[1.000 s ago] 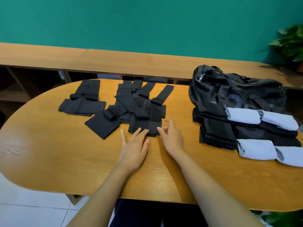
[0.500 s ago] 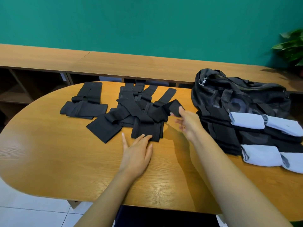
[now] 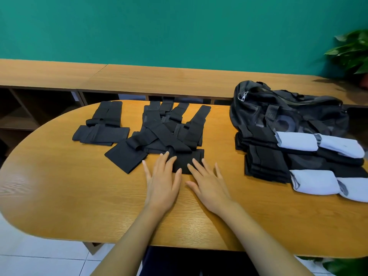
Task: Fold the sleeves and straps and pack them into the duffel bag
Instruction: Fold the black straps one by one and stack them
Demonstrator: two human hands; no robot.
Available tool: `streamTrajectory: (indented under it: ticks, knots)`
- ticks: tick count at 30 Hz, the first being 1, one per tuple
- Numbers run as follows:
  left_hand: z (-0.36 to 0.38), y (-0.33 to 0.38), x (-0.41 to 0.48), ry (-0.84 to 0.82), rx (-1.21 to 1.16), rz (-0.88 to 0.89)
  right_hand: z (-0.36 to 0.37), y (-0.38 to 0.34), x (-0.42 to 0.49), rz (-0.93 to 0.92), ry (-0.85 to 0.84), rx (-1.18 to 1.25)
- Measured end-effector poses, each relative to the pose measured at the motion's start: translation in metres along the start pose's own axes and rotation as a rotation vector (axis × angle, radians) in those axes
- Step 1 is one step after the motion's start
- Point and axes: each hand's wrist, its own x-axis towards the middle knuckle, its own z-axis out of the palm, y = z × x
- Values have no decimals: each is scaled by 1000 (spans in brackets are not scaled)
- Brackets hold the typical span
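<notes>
Wooden table, left hand and right hand pressing flat on black sleeve

On the table, a heap of straps lies in the middle, with a smaller pile just to its left. At the right end sits the duffel bag; before it lies a folded stack, and rolled sleeves rest on that stack's right side. The left hand and right hand lie flat side by side before the heap, fingertips on its nearest piece. Behind the table runs a low shelf, with a plant at its far right.
</notes>
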Motion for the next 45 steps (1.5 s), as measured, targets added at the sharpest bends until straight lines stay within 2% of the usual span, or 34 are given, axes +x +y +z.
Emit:
streamTrajectory:
  ticks: [6,11,16,22,25,29,33,38,40,43,45]
  knots:
    - [-1,0,-1,-9,-52,-15,0,31,-46,-21,119,-11]
    - [-5,2,0,-20,-94,-78,6,63,-79,13,394,81]
    - [-3,1,3,-45,-116,-94,10,63,-81,13,448,117]
    - [-5,14,38,137,-31,-150,9,63,-81,-18,579,135]
    - [-1,14,68,72,120,-79,10,64,-83,-13,589,147]
    - [9,9,94,-144,388,-3,11,66,-83,-10,589,167]
    - [12,12,109,-154,455,-2,13,68,-82,-25,592,176]
    - [2,18,129,-260,570,-51,14,68,-82,-29,580,181]
    - [-2,19,137,-221,574,-28,14,68,-81,-31,567,186]
    - [-8,29,150,2,478,56,13,69,-82,-54,504,212]
    - [-9,40,155,35,437,89,11,69,-80,-76,410,218]
